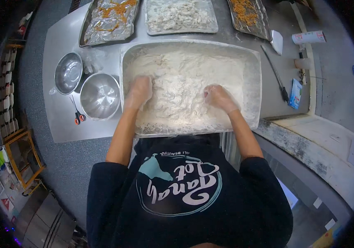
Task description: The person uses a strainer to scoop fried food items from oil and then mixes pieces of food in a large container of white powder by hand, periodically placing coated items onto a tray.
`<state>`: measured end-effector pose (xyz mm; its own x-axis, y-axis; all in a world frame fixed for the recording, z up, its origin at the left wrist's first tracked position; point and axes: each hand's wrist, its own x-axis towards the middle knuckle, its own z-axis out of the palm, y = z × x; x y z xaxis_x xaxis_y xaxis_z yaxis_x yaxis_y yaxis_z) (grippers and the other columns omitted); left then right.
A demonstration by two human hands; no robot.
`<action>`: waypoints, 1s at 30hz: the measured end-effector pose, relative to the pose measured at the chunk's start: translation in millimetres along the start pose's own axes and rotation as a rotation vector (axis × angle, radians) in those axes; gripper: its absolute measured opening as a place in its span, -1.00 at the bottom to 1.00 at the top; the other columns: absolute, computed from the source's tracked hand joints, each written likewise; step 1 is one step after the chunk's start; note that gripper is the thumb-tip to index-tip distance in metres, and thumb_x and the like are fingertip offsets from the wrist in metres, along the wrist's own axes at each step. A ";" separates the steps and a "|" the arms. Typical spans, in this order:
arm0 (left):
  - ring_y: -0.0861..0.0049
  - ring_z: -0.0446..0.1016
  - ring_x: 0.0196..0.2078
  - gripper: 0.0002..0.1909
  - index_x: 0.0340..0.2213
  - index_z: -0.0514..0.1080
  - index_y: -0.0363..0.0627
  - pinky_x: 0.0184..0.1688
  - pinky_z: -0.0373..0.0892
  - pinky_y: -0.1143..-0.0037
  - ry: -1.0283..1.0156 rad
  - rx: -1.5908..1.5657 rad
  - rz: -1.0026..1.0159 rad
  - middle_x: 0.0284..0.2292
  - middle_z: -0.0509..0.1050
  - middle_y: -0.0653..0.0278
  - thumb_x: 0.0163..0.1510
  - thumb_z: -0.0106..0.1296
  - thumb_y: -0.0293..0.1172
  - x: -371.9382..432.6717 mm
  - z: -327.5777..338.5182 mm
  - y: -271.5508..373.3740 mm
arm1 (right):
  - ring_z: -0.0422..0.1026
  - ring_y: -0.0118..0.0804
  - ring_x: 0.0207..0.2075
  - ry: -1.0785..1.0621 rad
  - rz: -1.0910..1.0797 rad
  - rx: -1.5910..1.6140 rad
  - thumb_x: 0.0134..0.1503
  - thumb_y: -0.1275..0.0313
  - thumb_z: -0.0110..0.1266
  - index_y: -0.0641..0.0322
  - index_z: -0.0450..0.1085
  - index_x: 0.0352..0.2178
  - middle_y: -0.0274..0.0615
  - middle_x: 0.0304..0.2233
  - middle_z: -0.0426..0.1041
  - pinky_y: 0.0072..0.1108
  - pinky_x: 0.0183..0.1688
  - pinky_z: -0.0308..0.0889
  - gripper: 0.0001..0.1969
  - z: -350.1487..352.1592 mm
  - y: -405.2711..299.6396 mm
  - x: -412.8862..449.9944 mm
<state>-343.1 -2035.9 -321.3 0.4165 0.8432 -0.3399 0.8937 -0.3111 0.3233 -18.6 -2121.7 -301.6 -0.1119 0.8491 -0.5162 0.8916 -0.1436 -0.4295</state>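
A large rectangular metal pan [253, 80] lies right in front of me, its floor covered by loose, uneven white flour [180, 90]. Both my hands wear thin clear plastic gloves and are inside this pan. My left hand [140, 90] is blurred over the flour near the left wall, its fingers curled. On the right side, my right hand [222, 96] has its fingers bent down at the flour, the thumb side towards the middle. Whether either hand holds flour or any piece in it is hidden by the curled fingers and blur.
Two steel bowls [100, 96] and orange-handled scissors [79, 117] lie left. Behind are a tray of floury pieces [181, 15] and two trays with orange crumbs [110, 21] [246, 15]. Right are a long rod with a dark handle [275, 73], a blue packet [295, 94] and a wall ledge [307, 145].
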 end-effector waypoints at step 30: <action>0.04 0.51 -0.20 -0.60 -0.28 0.47 -0.25 -0.08 0.39 0.22 -0.014 -0.563 -0.298 -0.32 0.53 -0.14 -0.11 0.19 -0.22 -51.4 -44.3 37.8 | 0.49 -0.21 -0.30 0.155 -0.492 -0.294 -0.02 0.41 0.15 0.24 0.46 -0.35 -0.04 -0.39 0.47 -0.37 -0.27 0.41 -0.82 4.1 -102.1 23.9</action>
<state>-338.1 -2071.6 -252.5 0.1685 0.8513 -0.4970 0.7484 0.2176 0.6265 -114.1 -2088.8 -273.1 -0.4972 0.8477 -0.1851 0.8379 0.4137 -0.3561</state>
